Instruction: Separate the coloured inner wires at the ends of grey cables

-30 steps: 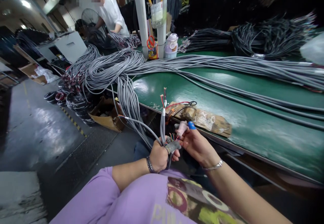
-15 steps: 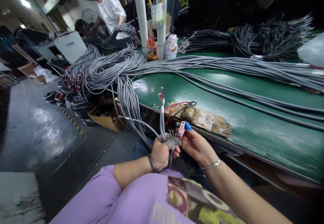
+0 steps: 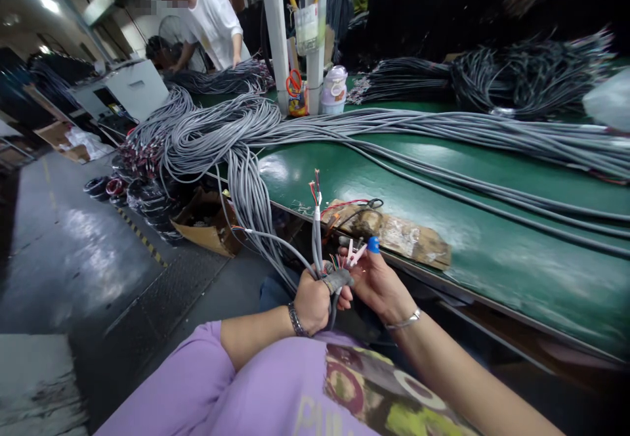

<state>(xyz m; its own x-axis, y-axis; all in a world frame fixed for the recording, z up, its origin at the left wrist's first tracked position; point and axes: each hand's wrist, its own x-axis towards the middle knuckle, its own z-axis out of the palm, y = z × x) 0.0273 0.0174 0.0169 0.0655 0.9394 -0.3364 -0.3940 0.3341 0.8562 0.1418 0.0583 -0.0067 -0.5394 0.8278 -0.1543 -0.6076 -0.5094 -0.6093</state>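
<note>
My left hand (image 3: 315, 301) is closed around several grey cables (image 3: 316, 242), its thumb wrapped in a grey cover. The stripped ends of two cables, with red and white wires (image 3: 315, 192), stand up above the fist. Fine coloured wires (image 3: 336, 262) fan out beside that thumb. Just to the right, my right hand (image 3: 381, 288) has a blue cover (image 3: 373, 245) on the thumb and pinches a small pink clip (image 3: 354, 253) shaped like a clothes peg. The clip sits at the coloured wires; whether it grips them I cannot make out.
Long grey cables (image 3: 443, 124) run across the green table (image 3: 408, 173), and a coiled heap (image 3: 211, 130) hangs over its edge. A taped wooden board (image 3: 403, 236) lies at the near edge. A cardboard box (image 3: 207, 226) stands on the floor. A person (image 3: 216, 22) works behind.
The pink clip has turned in my right fingers and now shows two spread arms instead of its flat side. My right thumb has shifted slightly right. My left hand keeps its hold.
</note>
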